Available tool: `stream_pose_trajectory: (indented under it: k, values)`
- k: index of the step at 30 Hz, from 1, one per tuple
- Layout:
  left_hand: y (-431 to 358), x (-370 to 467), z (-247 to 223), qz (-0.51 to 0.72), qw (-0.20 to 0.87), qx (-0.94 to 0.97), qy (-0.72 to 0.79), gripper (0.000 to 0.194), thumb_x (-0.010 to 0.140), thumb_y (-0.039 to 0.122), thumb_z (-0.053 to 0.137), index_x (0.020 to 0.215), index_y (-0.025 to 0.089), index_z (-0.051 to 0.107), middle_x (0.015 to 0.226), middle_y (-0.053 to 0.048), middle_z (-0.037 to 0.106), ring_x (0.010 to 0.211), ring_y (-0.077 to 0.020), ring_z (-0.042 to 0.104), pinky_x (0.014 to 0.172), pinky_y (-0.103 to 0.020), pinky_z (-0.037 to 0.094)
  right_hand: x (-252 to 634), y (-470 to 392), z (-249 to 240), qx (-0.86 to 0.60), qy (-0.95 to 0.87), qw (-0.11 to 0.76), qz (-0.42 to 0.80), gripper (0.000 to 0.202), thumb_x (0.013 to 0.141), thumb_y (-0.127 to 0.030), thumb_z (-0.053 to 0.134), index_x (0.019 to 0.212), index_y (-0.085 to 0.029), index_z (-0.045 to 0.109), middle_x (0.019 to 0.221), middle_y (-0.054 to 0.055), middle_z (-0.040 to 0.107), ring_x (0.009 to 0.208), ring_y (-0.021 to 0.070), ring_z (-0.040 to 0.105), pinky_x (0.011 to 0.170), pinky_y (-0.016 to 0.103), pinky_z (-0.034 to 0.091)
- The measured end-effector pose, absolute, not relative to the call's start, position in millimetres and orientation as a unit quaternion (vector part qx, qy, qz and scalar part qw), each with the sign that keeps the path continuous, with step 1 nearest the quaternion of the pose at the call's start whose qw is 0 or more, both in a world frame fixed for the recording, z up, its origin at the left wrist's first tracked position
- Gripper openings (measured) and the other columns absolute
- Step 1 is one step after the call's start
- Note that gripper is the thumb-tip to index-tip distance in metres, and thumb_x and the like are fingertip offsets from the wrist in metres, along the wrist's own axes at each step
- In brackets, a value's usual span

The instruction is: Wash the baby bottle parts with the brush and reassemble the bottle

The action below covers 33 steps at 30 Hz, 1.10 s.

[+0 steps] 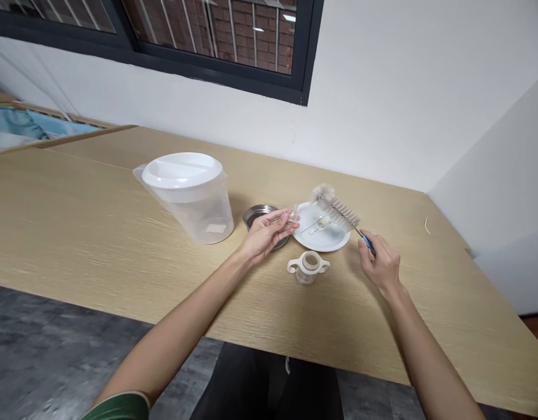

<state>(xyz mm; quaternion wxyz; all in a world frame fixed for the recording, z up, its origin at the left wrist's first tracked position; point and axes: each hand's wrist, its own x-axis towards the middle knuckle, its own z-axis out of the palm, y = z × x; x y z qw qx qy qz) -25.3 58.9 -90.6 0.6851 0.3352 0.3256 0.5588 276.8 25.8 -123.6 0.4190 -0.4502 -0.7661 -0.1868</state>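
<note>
My left hand (268, 234) pinches a small clear nipple-shaped piece (294, 214) over the gap between a round metal tin (259, 209) and a white plate (329, 247). In my right hand (381, 259) is the blue handle of a bottle brush (344, 213), its white bristles slanting up and left above the plate. Small pale parts (324, 223) lie on the plate, partly behind the brush. Nearer to me stands an open small bottle (307, 269) with two cream side handles. The tin is partly hidden by my left hand.
A translucent pitcher (199, 210) with a white lid stands on the wooden table (164, 280), left of the tin. A thin pale strip (427, 226) lies at the right. Behind the table are a white wall and a dark-framed window (216, 73).
</note>
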Motion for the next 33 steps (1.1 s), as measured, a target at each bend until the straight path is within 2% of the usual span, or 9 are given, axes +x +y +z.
stream_pose_trajectory:
  k: [6,13,18,22,26,30,33]
  values:
    - [61.7,-25.7,-96.8,0.561,0.676,0.344,0.332,0.032,0.081,0.020,0.079,0.112,0.012,0.073,0.096,-0.012,0.077,0.076,-0.0111,0.072,0.076,-0.019,0.059,265.0,20.1,-123.3,-0.429,-0.802,0.380,-0.171,0.029,0.099,-0.026,0.050,0.121,-0.015,0.064,0.084,0.006,0.071,0.067,0.0142,0.065,0.062,0.025,0.046]
    - [63.0,-26.5,-98.0,0.573,0.671,0.351,0.313,0.041,0.070,0.019,0.088,0.108,0.013,0.072,0.093,-0.008,0.076,0.070,-0.0087,0.068,0.074,-0.019,0.057,274.3,25.3,-125.8,-0.462,-0.775,0.400,-0.162,0.029,0.099,-0.029,0.048,0.119,-0.016,0.065,0.100,0.010,0.074,0.079,0.0176,0.070,0.067,0.027,0.051]
    - [62.8,-25.5,-98.3,0.580,0.663,0.355,0.312,0.046,0.060,0.023,0.093,0.101,0.014,0.074,0.086,-0.004,0.075,0.067,-0.0077,0.065,0.071,-0.019,0.054,265.5,20.1,-123.8,-0.432,-0.796,0.395,-0.151,0.029,0.100,-0.025,0.047,0.122,-0.015,0.063,0.095,0.010,0.074,0.075,0.0162,0.068,0.067,0.027,0.050]
    - [61.9,-24.4,-97.1,0.576,0.652,0.374,0.320,0.043,0.062,0.026,0.093,0.099,0.013,0.075,0.089,-0.006,0.075,0.074,-0.0094,0.066,0.071,-0.019,0.052,268.1,23.3,-125.2,-0.457,-0.789,0.376,-0.165,0.029,0.100,-0.027,0.047,0.120,-0.016,0.065,0.093,0.009,0.074,0.072,0.0156,0.067,0.064,0.026,0.047]
    - [61.2,-24.5,-95.3,0.571,0.650,0.381,0.325,0.043,0.064,0.027,0.092,0.100,0.012,0.075,0.088,-0.006,0.075,0.071,-0.0083,0.064,0.071,-0.020,0.050,275.6,26.8,-126.1,-0.482,-0.767,0.386,-0.172,0.030,0.100,-0.029,0.047,0.120,-0.016,0.065,0.094,0.009,0.074,0.075,0.0167,0.068,0.064,0.026,0.048]
    - [61.5,-25.0,-95.9,0.573,0.646,0.382,0.330,0.042,0.064,0.027,0.091,0.100,0.014,0.075,0.088,-0.006,0.075,0.069,-0.0090,0.063,0.069,-0.021,0.051,272.4,22.4,-123.1,-0.447,-0.778,0.411,-0.160,0.030,0.100,-0.027,0.047,0.123,-0.016,0.062,0.097,0.010,0.073,0.078,0.0176,0.068,0.068,0.027,0.050]
    - [61.9,-25.2,-97.5,0.575,0.642,0.386,0.330,0.042,0.062,0.029,0.092,0.099,0.015,0.076,0.086,-0.006,0.075,0.071,-0.0102,0.065,0.070,-0.021,0.051,268.3,20.1,-121.7,-0.427,-0.796,0.397,-0.160,0.029,0.099,-0.025,0.050,0.124,-0.016,0.062,0.094,0.009,0.073,0.075,0.0159,0.067,0.067,0.026,0.049]
